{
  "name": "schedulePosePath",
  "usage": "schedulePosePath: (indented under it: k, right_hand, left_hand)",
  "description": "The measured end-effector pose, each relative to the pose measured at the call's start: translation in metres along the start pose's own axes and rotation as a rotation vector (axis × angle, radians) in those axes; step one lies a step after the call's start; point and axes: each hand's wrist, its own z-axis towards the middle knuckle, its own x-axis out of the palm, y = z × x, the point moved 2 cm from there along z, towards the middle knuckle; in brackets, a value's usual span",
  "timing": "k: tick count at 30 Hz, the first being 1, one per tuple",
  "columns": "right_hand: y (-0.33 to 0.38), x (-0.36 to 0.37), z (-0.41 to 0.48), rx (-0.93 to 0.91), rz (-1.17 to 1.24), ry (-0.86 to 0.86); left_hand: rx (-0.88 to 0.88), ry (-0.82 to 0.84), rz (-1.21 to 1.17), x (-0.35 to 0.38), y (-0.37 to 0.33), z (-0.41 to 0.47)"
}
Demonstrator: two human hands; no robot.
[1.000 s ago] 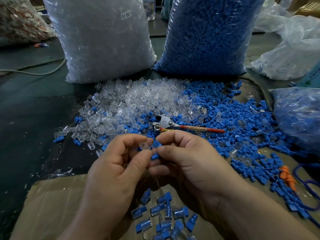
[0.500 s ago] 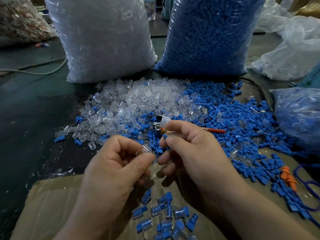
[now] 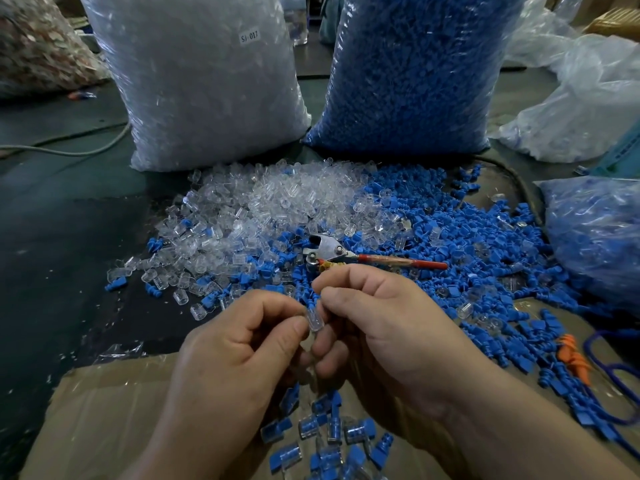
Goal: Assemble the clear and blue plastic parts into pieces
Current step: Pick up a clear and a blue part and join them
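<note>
Clear plastic cylindrical cap [image 3: 314, 320], one, small, upright, at centre above the near edge of a brown cardboard sheet [image 3: 114, 410]; pinched between thumb and forefinger of the left hand [image 3: 235, 358], whose grip is closed tight on it, other fingers curled under. Right hand [image 3: 384, 334] meets the cap from the other side, fingers curled, thumb tip and forefinger tip pressed together just above it; whether that grip holds a part of its own cannot be told. Assembled clear-and-blue pieces [image 3: 329, 431], a small cluster, lie on the cardboard below both hands. Heap of loose clear caps [image 3: 277, 202], spread on the dark green worktop [image 3: 52, 220] beyond the hands, merging on its right side into a heap of loose blue ribbed plugs [image 3: 450, 244]. Metal pliers with a red handle [image 3: 346, 256], lying flat where the two heaps meet, handle pointing right. Tall transparent sack of clear parts [image 3: 207, 81], upright behind the heaps, white label reading "SJ-017". Tall transparent sack of blue parts [image 3: 415, 71], upright just beside it on the right. Smaller bag of blue parts [image 3: 599, 237], at the right edge. Orange ribbed plug [image 3: 571, 358], with a blue cord [image 3: 620, 372] beside it, near right. Grey cable [image 3: 69, 150], on the worktop, far left.
</note>
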Motion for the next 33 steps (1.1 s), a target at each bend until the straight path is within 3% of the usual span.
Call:
schedulePosePath:
  k: [5,10,14,21,28,33]
  right_hand:
    - [0.003,0.0,-0.003,-0.054,-0.17,-0.067]
    - [0.0,0.002,-0.006,-0.35,-0.598,-0.144]
    - [0.0,0.008,-0.007,-0.637,-0.97,-0.168]
    - [0.001,0.011,-0.011,-0.769,-1.057,-0.134]
    - [0.009,0.006,-0.015,-0.841,-1.037,-0.252]
    - [0.008,0.009,-0.018,-0.826,-0.98,-0.162]
  left_hand:
    - [0.085,-0.041,0.157,-0.003,0.001,0.0]
    - [0.146,-0.052,0.294,-0.001,-0.002,0.001]
    - [0.076,-0.007,0.168,-0.001,-0.003,0.0]
    - [-0.322,0.088,-0.572,0.003,0.009,0.006]
    - [-0.377,-0.01,-0.653,0.003,0.008,0.01]
    - [-0.387,0.032,-0.642,0.004,0.007,0.009]
